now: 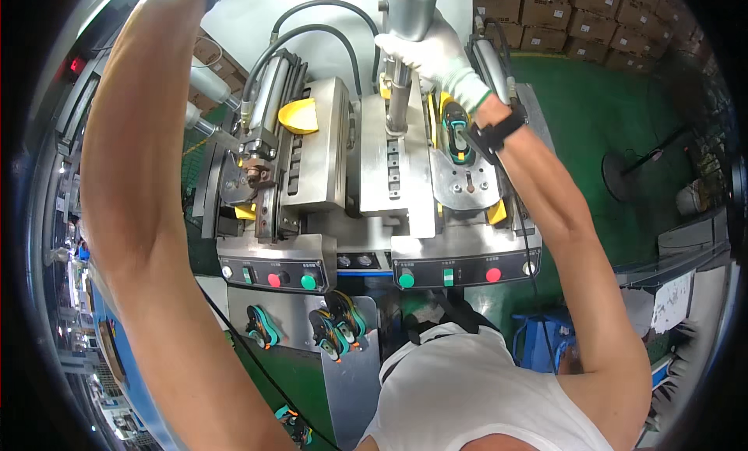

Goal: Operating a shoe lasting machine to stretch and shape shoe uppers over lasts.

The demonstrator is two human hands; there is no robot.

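My right hand (436,58), in a white glove, is raised at the upper middle. It closes round the lower end of a thick metal cylinder (413,11) above a steel shaft (399,100); some fingers are hidden. Below my right wrist, a black shoe with teal and yellow trim (458,132) sits in the right station of a two-station press machine (370,233). My left forearm (140,155) reaches up along the left side, and its hand lies past the top edge. A yellow curved pad (299,116) rests on the left station.
Front panels carry red buttons (493,275) and green buttons (406,280). Several similar shoes (329,334) lie on a metal shelf (351,396) below. Black hoses (312,29) arch over the machine. Stacked cartons (545,13) stand at the back right; a dark cable (538,295) hangs near my right arm.
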